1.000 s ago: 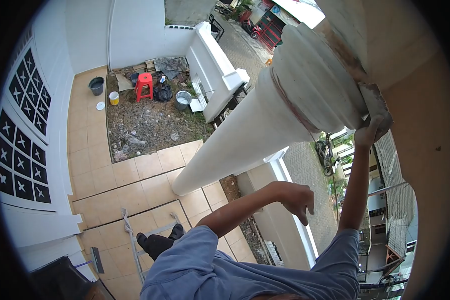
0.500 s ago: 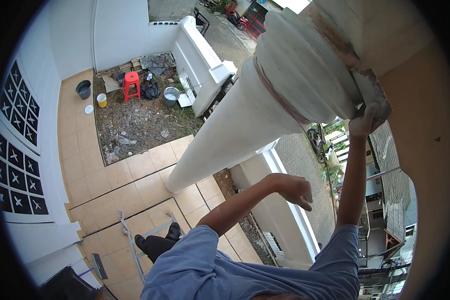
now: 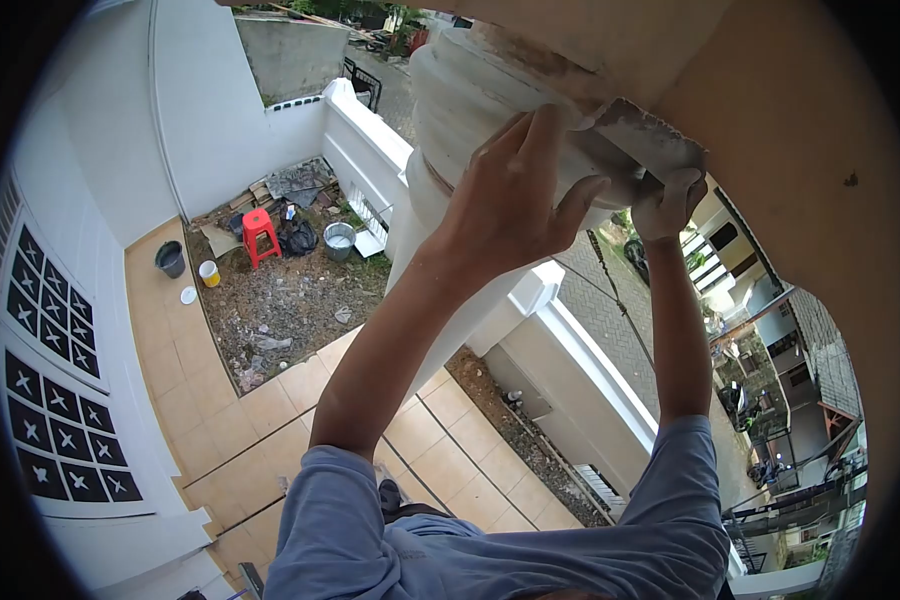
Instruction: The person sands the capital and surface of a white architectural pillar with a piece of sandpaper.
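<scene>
At the top of the white round column, my right hand (image 3: pixel 667 205) grips a bent grey sheet of sandpaper (image 3: pixel 645 138) with a ragged edge. The sheet lies up against the moulded column top (image 3: pixel 465 85), just below the beige ceiling. My left hand (image 3: pixel 505 195) is raised in front of the same mouldings, its thumb spread from the fingers and pointing toward the sheet. Its fingertips are partly hidden behind the hand, and nothing shows in its grasp. Below the hands, the column shaft (image 3: pixel 405 235) runs down behind my left forearm.
Far below are a tiled floor (image 3: pixel 300 395) and a dirt patch with a red stool (image 3: pixel 260 238), a metal bucket (image 3: pixel 339 240), a dark bucket (image 3: pixel 170 259) and a yellow-white pail (image 3: pixel 209 273). A low white wall (image 3: pixel 375 125) borders the yard. Black-paned windows (image 3: pixel 55 290) stand at left.
My left hand has risen from below the column top to in front of its mouldings, beside the sandpaper. My right hand keeps its hold on the sheet. The view has shifted.
</scene>
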